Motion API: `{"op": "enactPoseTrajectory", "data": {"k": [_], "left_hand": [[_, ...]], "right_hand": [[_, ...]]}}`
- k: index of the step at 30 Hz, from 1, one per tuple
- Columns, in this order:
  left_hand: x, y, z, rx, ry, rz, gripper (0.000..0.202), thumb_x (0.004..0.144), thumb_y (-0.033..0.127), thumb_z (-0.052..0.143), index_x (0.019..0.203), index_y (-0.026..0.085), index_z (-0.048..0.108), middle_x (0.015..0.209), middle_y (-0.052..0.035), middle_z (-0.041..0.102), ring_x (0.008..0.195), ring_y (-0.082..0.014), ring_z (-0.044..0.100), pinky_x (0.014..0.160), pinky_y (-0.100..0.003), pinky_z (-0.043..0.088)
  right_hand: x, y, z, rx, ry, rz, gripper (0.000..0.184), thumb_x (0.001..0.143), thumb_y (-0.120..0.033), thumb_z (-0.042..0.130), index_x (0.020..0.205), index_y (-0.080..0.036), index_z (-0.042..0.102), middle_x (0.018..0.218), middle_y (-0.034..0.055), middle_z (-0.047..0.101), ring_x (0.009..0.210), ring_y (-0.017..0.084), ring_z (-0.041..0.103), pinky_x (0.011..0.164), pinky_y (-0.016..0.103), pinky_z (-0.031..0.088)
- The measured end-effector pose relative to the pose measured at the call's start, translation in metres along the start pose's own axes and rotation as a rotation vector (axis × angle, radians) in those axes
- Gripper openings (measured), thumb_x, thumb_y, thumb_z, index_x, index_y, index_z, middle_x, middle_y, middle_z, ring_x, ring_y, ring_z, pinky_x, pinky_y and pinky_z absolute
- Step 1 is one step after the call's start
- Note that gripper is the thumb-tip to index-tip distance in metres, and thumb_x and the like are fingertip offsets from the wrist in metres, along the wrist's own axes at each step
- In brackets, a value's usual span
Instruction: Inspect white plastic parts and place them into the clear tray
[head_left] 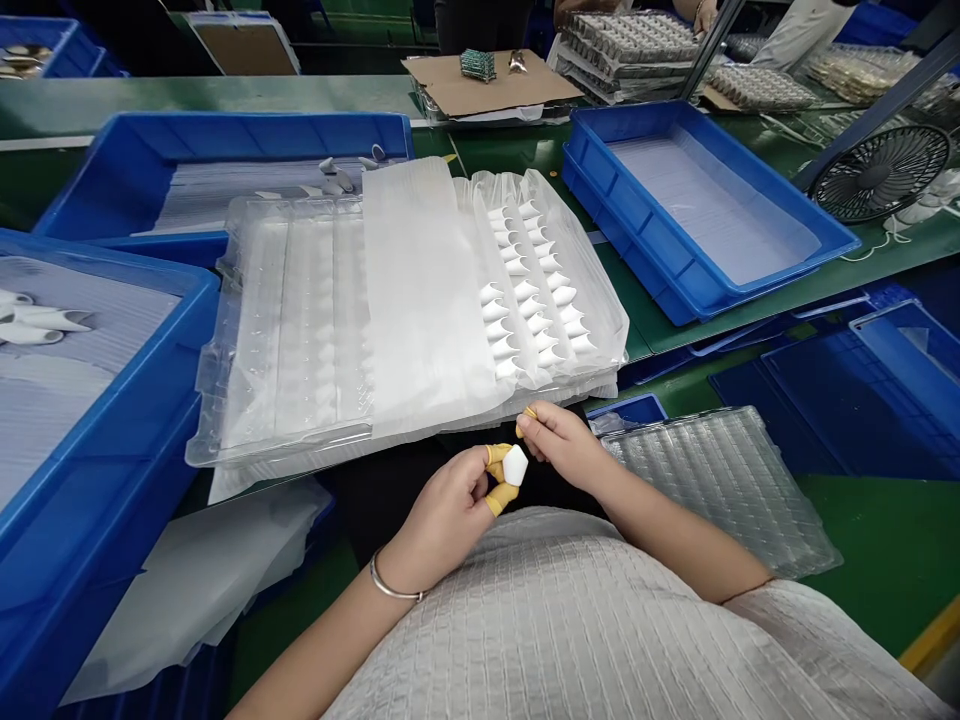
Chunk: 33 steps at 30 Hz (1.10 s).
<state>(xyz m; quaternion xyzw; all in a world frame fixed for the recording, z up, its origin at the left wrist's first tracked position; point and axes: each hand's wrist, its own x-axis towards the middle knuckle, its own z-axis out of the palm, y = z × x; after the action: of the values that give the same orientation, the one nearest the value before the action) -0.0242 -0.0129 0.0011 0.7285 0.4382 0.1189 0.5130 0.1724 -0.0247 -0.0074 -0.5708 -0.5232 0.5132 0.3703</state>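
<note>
My left hand (450,505) pinches a small white plastic piece (515,465) between fingertips that wear yellow finger cots. My right hand (562,443) is curled close beside it, its fingertips at the piece's right edge, also with a yellow cot. Both hands are held low in front of my body, just below the near edge of a clear plastic blister tray (300,320). The tray's right side holds rows of the same white pieces (532,300), and a white foam sheet (420,300) lies over its middle.
Blue bins surround the tray: one at left (90,480) with a few white pieces, one behind (150,160), an empty-lined one at right (750,270). A clear empty blister tray (727,480) lies at my right. A black fan (877,170) stands far right.
</note>
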Motion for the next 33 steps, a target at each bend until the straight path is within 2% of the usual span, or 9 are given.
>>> {"op": "enactPoseTrajectory", "data": {"k": [7, 12, 18, 20, 23, 25, 27, 30, 33], "left_hand": [[0.003, -0.002, 0.001, 0.059, 0.031, -0.043, 0.014, 0.084, 0.030, 0.059, 0.094, 0.020, 0.060, 0.067, 0.0046, 0.044, 0.059, -0.0125, 0.038, 0.055, -0.027, 0.034], [0.002, -0.002, 0.001, 0.019, 0.021, -0.050, 0.022, 0.085, 0.031, 0.059, 0.104, 0.021, 0.060, 0.072, 0.0036, 0.049, 0.060, -0.0122, 0.042, 0.054, -0.026, 0.036], [0.004, 0.000, 0.002, 0.126, 0.065, 0.016, 0.008, 0.084, 0.026, 0.057, 0.088, 0.019, 0.058, 0.066, 0.0044, 0.044, 0.058, -0.0117, 0.040, 0.053, -0.026, 0.032], [0.005, -0.001, 0.002, 0.031, 0.071, -0.013, 0.017, 0.084, 0.026, 0.057, 0.100, 0.020, 0.059, 0.066, 0.0048, 0.044, 0.058, -0.0119, 0.040, 0.053, -0.025, 0.034], [0.006, -0.004, 0.004, -0.243, 0.070, -0.045, 0.037, 0.085, 0.025, 0.056, 0.122, 0.022, 0.053, 0.080, 0.0025, 0.052, 0.062, -0.0113, 0.045, 0.057, -0.025, 0.039], [0.007, -0.004, 0.004, -0.405, 0.044, -0.045, 0.038, 0.085, 0.025, 0.057, 0.122, 0.022, 0.052, 0.091, -0.0002, 0.056, 0.069, -0.0113, 0.049, 0.062, -0.025, 0.042], [0.008, -0.004, 0.004, -0.496, 0.024, -0.050, 0.033, 0.085, 0.028, 0.060, 0.116, 0.021, 0.054, 0.091, -0.0009, 0.058, 0.073, -0.0123, 0.052, 0.065, -0.026, 0.043], [0.007, -0.005, 0.002, -0.471, 0.071, -0.044, 0.027, 0.087, 0.032, 0.060, 0.110, 0.020, 0.057, 0.081, 0.0006, 0.057, 0.072, -0.0132, 0.052, 0.065, -0.027, 0.042], [0.006, -0.007, 0.001, -0.289, 0.145, -0.025, 0.025, 0.088, 0.034, 0.059, 0.108, 0.020, 0.059, 0.072, 0.0030, 0.051, 0.064, -0.0125, 0.046, 0.060, -0.026, 0.038]], "right_hand": [[-0.005, -0.002, -0.008, -0.002, -0.165, -0.008, 0.030, 0.092, -0.047, 0.058, 0.093, -0.018, 0.063, 0.077, -0.0004, 0.055, 0.068, 0.013, 0.049, 0.061, 0.026, 0.039], [-0.005, -0.001, -0.007, 0.070, -0.028, 0.007, 0.032, 0.098, -0.045, 0.045, 0.088, -0.018, 0.059, 0.070, -0.0024, 0.049, 0.063, 0.012, 0.047, 0.059, 0.025, 0.039], [-0.008, -0.006, 0.000, -0.006, -0.076, 0.006, 0.020, 0.088, -0.036, 0.065, 0.083, -0.018, 0.058, 0.070, -0.0034, 0.052, 0.063, 0.011, 0.045, 0.057, 0.024, 0.036], [-0.009, -0.007, 0.001, 0.005, -0.080, -0.006, 0.018, 0.090, -0.034, 0.062, 0.082, -0.018, 0.058, 0.071, -0.0028, 0.053, 0.063, 0.012, 0.048, 0.057, 0.025, 0.038], [-0.009, -0.007, 0.000, 0.108, -0.060, -0.054, 0.018, 0.093, -0.034, 0.057, 0.083, -0.018, 0.057, 0.074, -0.0009, 0.058, 0.068, 0.014, 0.055, 0.063, 0.027, 0.044], [-0.011, -0.006, -0.001, 0.131, -0.054, -0.090, 0.017, 0.094, -0.033, 0.056, 0.084, -0.019, 0.057, 0.076, 0.0000, 0.061, 0.071, 0.014, 0.058, 0.066, 0.027, 0.046], [-0.012, -0.005, -0.002, 0.085, -0.060, -0.126, 0.016, 0.095, -0.031, 0.055, 0.085, -0.019, 0.058, 0.079, 0.0008, 0.062, 0.074, 0.015, 0.059, 0.068, 0.028, 0.046], [-0.013, 0.000, -0.003, -0.032, -0.069, -0.179, 0.015, 0.094, -0.030, 0.057, 0.084, -0.019, 0.060, 0.081, 0.0012, 0.061, 0.075, 0.015, 0.057, 0.070, 0.028, 0.045], [-0.012, 0.005, -0.003, 0.009, -0.037, -0.146, 0.013, 0.093, -0.032, 0.059, 0.094, -0.019, 0.061, 0.085, 0.0017, 0.060, 0.078, 0.016, 0.057, 0.071, 0.029, 0.046]]}}
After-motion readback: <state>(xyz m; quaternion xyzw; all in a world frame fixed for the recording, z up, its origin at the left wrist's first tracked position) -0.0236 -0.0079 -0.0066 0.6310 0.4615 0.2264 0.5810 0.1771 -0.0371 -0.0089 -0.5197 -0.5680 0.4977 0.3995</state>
